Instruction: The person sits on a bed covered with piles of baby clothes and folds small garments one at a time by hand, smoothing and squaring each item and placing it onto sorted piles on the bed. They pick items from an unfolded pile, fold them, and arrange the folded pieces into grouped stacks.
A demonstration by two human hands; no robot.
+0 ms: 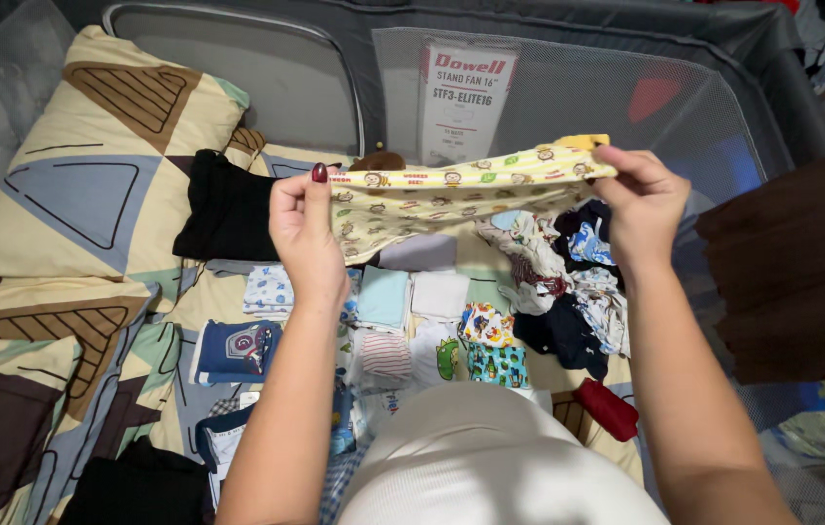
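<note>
Nearest the cam, a white ribbed top fills the bottom edge, both forearms rising from it. Left hand and right hand each pinch one end of a small yellow printed garment, held stretched w/ its waistband taut, at approx 12 o'clock above the bed. Step in hand looks like spreading it flat for a fold; next move likely needs edges kept level. Below, at 6 o'clock, folded baby clothes sit in rows; an unfolded heap at 3 o'clock. Behind, at 12, a white upright box w/ red band shows thru the mesh wall.
</note>
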